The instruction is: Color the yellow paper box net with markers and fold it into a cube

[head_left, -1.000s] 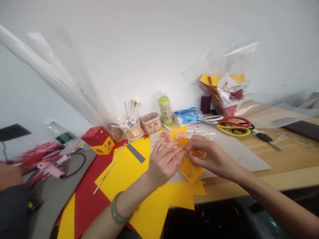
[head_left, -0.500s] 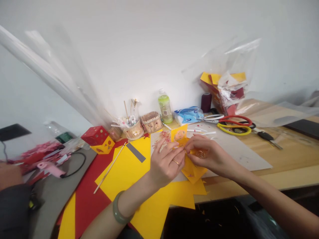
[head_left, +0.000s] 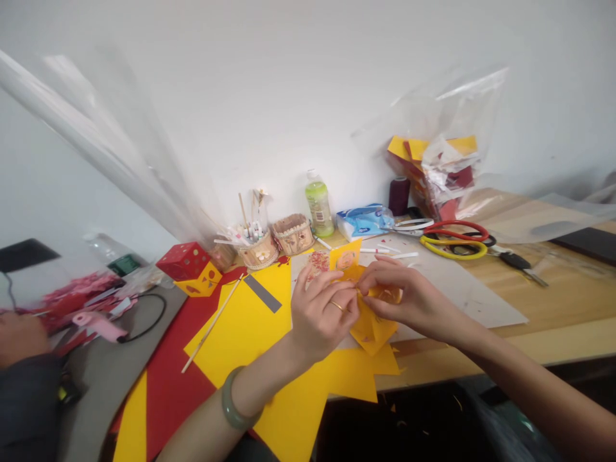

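Note:
A folded yellow paper piece (head_left: pixel 374 332) with cut-out panels is held up over the table's front edge. One panel stands upright behind my fingers and shows a pinkish round pattern. My left hand (head_left: pixel 321 311), with a ring on one finger and a green bangle at the wrist, has its fingers closed at the left side of the paper. From the right, my right hand (head_left: pixel 402 292) pinches the same paper with thumb and fingers. Both sets of fingertips nearly meet, and they hide the spot they grip. Below lie yellow sheets (head_left: pixel 289 385) and a white sheet (head_left: pixel 462 289).
Left of my hands are a wooden stick (head_left: pixel 212 327), a grey strip (head_left: pixel 262 295), a red-and-yellow paper box (head_left: pixel 192 268) and a pink glue gun (head_left: pixel 99 325). Scissors (head_left: pixel 455 240), a tissue pack (head_left: pixel 364 221) and a green bottle (head_left: pixel 319 205) stand behind. Another person's hand (head_left: pixel 22 339) shows far left.
My hands and the yellow paper stay almost where they were, with slight finger shifts. The other person's hand at the far left has moved a little to the right.

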The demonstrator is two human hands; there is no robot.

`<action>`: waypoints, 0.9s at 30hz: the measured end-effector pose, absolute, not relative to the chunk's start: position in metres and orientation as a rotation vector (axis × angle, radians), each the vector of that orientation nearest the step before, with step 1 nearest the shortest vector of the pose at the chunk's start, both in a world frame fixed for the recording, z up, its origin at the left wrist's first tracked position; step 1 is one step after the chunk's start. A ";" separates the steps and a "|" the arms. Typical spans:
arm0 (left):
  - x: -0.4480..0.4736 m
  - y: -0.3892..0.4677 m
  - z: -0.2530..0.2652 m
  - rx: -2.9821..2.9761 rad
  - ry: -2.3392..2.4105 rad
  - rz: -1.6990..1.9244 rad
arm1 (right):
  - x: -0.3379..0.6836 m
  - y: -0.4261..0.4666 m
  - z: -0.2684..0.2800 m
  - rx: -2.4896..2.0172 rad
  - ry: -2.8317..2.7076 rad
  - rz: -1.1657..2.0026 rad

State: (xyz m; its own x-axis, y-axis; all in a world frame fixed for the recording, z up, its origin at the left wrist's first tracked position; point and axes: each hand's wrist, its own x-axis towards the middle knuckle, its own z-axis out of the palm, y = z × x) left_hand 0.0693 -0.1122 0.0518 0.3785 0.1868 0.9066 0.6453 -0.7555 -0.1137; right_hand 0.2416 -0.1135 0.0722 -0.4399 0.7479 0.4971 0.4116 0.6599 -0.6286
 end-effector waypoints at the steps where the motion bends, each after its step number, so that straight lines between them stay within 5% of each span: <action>1: 0.069 -0.112 0.053 -2.215 -0.741 -1.381 | 0.242 -0.113 0.073 -0.904 -2.084 0.539; 14: 0.040 -0.080 0.054 -2.182 -1.624 -2.165 | 0.256 -0.114 0.071 -1.029 -2.030 0.547; 21: 0.005 -0.031 0.046 -2.011 -1.866 -2.265 | 0.257 -0.118 0.064 -1.032 -2.014 0.501; 27: 0.032 -0.080 0.038 -2.573 -1.764 -2.094 | 0.247 -0.123 0.055 -0.977 -2.017 0.249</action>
